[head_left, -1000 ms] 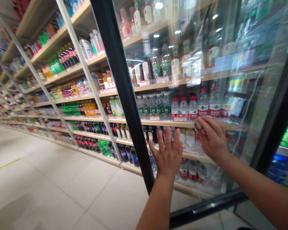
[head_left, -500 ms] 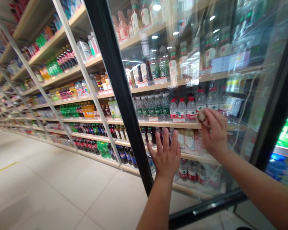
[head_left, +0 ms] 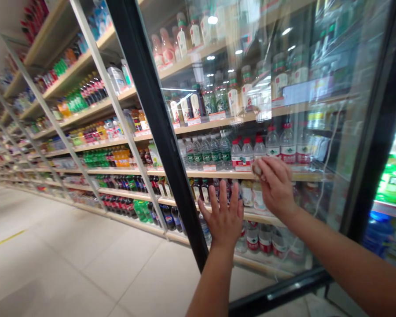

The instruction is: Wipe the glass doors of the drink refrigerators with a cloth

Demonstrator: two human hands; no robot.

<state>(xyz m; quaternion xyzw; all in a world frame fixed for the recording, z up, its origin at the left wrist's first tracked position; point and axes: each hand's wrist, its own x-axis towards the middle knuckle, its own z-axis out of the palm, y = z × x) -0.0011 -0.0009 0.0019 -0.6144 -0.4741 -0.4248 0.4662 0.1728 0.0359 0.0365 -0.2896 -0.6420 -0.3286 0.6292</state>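
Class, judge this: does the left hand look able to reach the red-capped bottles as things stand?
Probably not: the glass door appears to stand between the left hand and the red-capped bottles.

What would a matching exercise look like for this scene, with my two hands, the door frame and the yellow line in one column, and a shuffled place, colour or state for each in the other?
1. Left hand
2. Right hand
3. Frame
4. Line

A. On the floor
B. Closed on a small wad
C. Open, spread flat
D. Black

Pairs: 1-C, 2-B, 3-D, 4-A.
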